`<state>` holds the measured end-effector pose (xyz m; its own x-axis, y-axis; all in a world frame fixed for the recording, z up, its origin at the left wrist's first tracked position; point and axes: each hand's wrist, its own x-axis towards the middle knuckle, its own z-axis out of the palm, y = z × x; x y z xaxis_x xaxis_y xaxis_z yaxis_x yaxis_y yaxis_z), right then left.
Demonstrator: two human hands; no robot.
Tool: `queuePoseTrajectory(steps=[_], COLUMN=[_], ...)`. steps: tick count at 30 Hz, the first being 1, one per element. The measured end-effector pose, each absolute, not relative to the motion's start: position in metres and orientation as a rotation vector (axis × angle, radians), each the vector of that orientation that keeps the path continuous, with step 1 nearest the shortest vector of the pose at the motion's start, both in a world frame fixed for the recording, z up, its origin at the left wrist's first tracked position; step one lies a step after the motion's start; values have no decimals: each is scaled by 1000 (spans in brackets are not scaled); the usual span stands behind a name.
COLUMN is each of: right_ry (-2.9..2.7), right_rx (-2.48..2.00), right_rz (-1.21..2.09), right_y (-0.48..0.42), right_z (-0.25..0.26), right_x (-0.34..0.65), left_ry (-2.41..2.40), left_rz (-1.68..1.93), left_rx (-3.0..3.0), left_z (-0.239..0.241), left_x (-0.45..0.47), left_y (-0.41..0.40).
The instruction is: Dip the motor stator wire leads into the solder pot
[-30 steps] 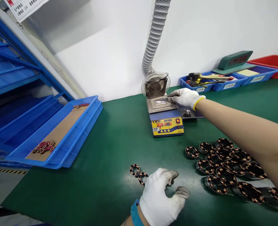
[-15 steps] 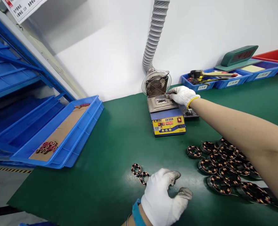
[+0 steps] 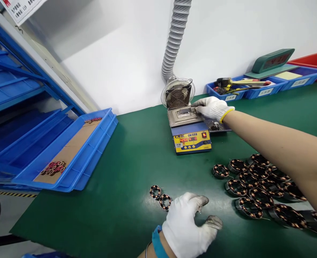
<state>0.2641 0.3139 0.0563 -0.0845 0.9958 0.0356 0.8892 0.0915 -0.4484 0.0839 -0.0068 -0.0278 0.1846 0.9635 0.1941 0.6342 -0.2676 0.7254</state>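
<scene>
My right hand (image 3: 213,108), in a white glove with a yellow cuff, is at the right rim of a heated solder pot (image 3: 192,141) with a yellow control panel. Its fingers are pinched together, and what they hold is too small to make out. Shiny metal shows in the square pot opening (image 3: 184,112). My left hand (image 3: 185,224), gloved with darkened fingertips, hovers low over the table, thumb and fingers apart and nothing between them. Just left of it lie two wound stator rings (image 3: 165,202).
Several larger stators (image 3: 260,197) stand grouped at right. A dark tray (image 3: 216,126) with metal scraps sits beside the pot; a fan (image 3: 178,97) and flexible hose (image 3: 176,39) rise behind. Blue tool boxes (image 3: 266,92) line the wall. A blue crate (image 3: 94,150) is at left.
My right hand has shifted slightly right along the pot rim, and the shiny patch in the opening looks different. My left hand has hardly moved, fingers still apart. The panel's digits have changed.
</scene>
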Motion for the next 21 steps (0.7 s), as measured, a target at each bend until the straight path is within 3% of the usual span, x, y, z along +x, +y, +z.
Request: queuePoseTrajectory(steps=[7,21], right_ry=[-2111,-2248], right_rx=[-1848,-2041], right_rz=[457,158], right_y=[309,269], right_z=[58,107], right_x=[274,244], left_ry=[1515,1482], left_rz=[771,501], left_rx=[1944,2007], left_z=[-24,-14], left_x=[83,86], left_y=[-8,-4])
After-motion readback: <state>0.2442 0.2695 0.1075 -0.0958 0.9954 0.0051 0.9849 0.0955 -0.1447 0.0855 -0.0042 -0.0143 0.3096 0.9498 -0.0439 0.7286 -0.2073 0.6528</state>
